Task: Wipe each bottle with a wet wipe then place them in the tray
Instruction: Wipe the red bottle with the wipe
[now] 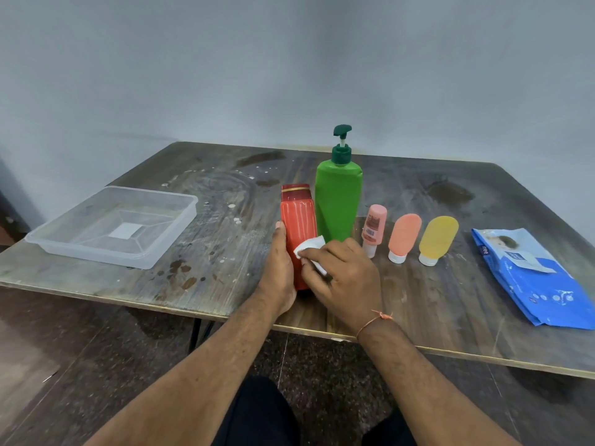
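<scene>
At frame centre I see the left hand (279, 268) curled round the upright red bottle (297, 220) from its left side while the right hand (346, 278) pinches a white wipe (310, 247) against the bottle's front, the clear tray (58, 241) lying well apart at left.

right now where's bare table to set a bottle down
Free: the stretch between the tray and the red bottle, and the far table behind the small tubes. Crowded: the row from the red bottle past the green pump bottle to the wipes pack.
</scene>
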The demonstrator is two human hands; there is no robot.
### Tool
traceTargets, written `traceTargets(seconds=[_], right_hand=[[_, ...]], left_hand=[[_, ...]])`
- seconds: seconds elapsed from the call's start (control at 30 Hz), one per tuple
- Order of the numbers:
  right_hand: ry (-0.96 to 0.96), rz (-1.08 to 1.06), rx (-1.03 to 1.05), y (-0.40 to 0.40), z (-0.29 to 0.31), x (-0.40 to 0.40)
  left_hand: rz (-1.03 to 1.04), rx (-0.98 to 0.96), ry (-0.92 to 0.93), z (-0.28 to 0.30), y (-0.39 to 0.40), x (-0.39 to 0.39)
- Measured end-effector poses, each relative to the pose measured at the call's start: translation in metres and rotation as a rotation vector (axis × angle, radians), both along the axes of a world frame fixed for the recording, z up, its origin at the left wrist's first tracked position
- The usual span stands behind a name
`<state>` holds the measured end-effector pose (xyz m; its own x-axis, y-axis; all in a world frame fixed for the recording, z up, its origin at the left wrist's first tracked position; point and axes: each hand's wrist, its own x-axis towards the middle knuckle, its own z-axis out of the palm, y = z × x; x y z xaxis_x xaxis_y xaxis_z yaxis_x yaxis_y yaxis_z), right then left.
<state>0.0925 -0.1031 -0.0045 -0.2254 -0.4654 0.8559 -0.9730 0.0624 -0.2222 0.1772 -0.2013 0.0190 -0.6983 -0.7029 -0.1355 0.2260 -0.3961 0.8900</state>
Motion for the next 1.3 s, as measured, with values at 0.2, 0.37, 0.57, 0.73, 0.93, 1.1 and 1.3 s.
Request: traceTargets(seconds=[0.2, 0.37, 0.57, 0.73, 0.93, 1.1, 1.3], right_hand=[[-0.01, -0.042, -0.013, -0.0009, -0.0016, -0.0019], [-0.02, -0.012, -0.003, 0.0008, 0.0007, 0.0003], [-0.055, -0.011, -0.02, -0.0002, 0.0006, -0.0025], [-0.062, -0.034, -0.036, 0.0027, 0.0026, 0.0006], [-0.081, 0.003, -0.023, 0.0008, 0.0028, -0.0007], [-0.143, -0.036, -0.056, 0.0032, 0.0037, -0.0017], [-0.149, 0.034, -0.036, 0.0029, 0.0063, -0.0017]], left_hand=[[-0.001, -0.022, -0.004, -0.0026, -0.0011, -0.0003], [0.004, -0.02, -0.007, -0.0029, -0.0008, -0.0009], [0.009, 0.019, 0.008, -0.0023, -0.0024, -0.0011], [0.032, 0.019, -0.009, -0.0022, -0.0023, -0.001], [0.034, 0.045, 0.025, -0.0024, -0.0036, -0.0001], [0.053, 0.042, 0.014, -0.0034, -0.0031, -0.0022], [0.057, 0.057, 0.036, -0.0036, -0.0041, -0.0017]])
